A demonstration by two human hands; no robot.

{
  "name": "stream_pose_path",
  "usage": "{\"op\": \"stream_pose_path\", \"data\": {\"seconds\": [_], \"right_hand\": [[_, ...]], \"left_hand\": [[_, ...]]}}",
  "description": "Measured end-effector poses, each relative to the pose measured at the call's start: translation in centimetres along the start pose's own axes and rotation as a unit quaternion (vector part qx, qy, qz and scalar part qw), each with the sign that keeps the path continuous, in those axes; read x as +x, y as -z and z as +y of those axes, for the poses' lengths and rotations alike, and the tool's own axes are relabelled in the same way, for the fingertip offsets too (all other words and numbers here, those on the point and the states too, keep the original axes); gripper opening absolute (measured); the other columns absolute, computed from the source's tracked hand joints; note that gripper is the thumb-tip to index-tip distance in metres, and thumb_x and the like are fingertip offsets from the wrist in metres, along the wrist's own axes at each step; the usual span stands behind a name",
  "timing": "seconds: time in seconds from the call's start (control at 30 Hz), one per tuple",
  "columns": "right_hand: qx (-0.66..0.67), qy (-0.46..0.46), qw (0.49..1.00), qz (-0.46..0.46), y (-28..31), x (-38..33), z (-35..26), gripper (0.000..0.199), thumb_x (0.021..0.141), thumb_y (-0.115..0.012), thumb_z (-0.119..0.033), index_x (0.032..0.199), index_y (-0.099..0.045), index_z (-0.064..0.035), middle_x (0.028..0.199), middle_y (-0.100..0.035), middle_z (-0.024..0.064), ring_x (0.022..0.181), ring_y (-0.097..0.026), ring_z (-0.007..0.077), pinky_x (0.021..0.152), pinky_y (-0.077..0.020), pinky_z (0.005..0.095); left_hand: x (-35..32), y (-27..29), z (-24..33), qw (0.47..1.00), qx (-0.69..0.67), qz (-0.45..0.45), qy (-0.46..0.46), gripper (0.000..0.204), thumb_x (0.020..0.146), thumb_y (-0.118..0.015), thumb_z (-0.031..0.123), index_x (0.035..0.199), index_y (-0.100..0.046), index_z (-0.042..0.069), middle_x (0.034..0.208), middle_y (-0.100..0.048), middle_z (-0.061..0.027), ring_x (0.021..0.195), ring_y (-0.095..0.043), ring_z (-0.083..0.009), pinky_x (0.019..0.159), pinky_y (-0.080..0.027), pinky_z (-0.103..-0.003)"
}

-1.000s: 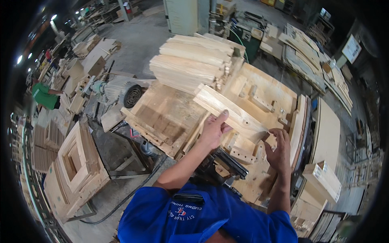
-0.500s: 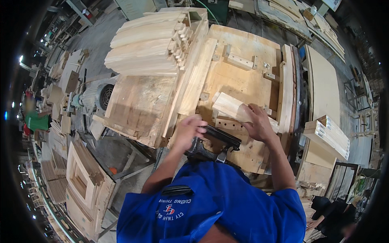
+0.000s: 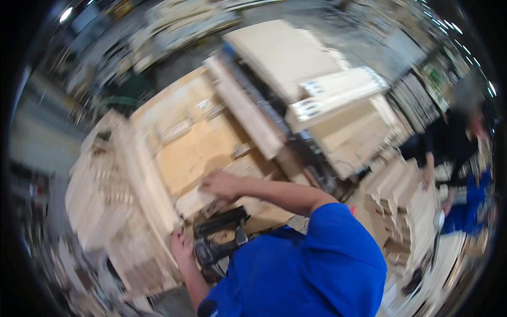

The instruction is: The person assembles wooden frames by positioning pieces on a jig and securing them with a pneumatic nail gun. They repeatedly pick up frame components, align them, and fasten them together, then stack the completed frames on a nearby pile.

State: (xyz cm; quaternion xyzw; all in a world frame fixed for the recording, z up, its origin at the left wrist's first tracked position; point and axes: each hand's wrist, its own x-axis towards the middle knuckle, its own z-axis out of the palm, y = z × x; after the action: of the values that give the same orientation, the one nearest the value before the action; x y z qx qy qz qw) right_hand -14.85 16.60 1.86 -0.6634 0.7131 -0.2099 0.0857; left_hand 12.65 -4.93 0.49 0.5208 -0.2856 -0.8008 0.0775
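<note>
The picture is blurred by motion. My right hand (image 3: 222, 186) is closed over a pale wooden piece (image 3: 191, 204) that lies across the near part of the wooden work board (image 3: 185, 150). Below that piece rests a black tool (image 3: 221, 221) shaped like a nail gun, close to my body. My left hand (image 3: 182, 246) is beside the tool, at the near end of a long wooden strip (image 3: 150, 177); its fingers are smeared, and nothing shows in them. Small wooden blocks (image 3: 177, 131) are fixed on the board.
Stacked slats with notched ends (image 3: 97, 195) lie left of the board. Past its right rail (image 3: 245, 108) are a pale panel (image 3: 282, 53) and a box-like wooden part (image 3: 338, 95). Farther right, a person in dark clothes (image 3: 443, 137) stands by stacked wooden parts (image 3: 404, 203).
My view has swung to the right, so the bench now appears turned and farther left. The right hand stays over the wooden piece; the left hand has dropped lower beside the black tool.
</note>
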Motion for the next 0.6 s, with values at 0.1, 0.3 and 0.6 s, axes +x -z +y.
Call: {"op": "stream_pose_path", "data": {"seconds": [0.1,0.3,0.6], "right_hand": [[0.022,-0.026,0.999,-0.005,-0.3,-0.8,0.4,0.066,0.078,-0.078,-0.025,0.138,-0.059,-0.0060,0.126,-0.062,0.0182,0.120,-0.059,0.0398,0.105,-0.0437,0.0520],[0.031,-0.020,0.998,-0.045,2.6,0.5,-1.7,0.064,0.081,-0.079,-0.014,0.141,-0.060,-0.0094,0.131,-0.060,0.0179,0.120,-0.057,0.0391,0.107,-0.0442,0.0500],[0.063,0.012,0.998,-0.022,2.1,1.8,-0.8,0.064,0.076,-0.079,-0.008,0.138,-0.064,-0.0090,0.131,-0.058,0.0186,0.120,-0.055,0.0391,0.108,-0.0434,0.0490]], "left_hand": [[1.9,-1.4,-0.6,0.999,-0.033,-0.008,-0.028,0.018,0.096,-0.062,0.018,0.079,-0.057,0.016,0.063,-0.047,0.0047,0.045,-0.041,-0.0092,0.036,-0.027,-0.026],[2.0,-2.7,-1.3,0.989,-0.121,0.031,-0.078,0.024,0.105,-0.063,0.024,0.086,-0.059,0.012,0.071,-0.054,0.0009,0.049,-0.044,-0.0087,0.038,-0.029,-0.025],[1.2,-3.3,-1.7,0.986,-0.120,0.058,-0.101,0.018,0.105,-0.069,0.027,0.098,-0.064,0.012,0.077,-0.060,0.0007,0.051,-0.047,-0.0065,0.038,-0.033,-0.023]]}}
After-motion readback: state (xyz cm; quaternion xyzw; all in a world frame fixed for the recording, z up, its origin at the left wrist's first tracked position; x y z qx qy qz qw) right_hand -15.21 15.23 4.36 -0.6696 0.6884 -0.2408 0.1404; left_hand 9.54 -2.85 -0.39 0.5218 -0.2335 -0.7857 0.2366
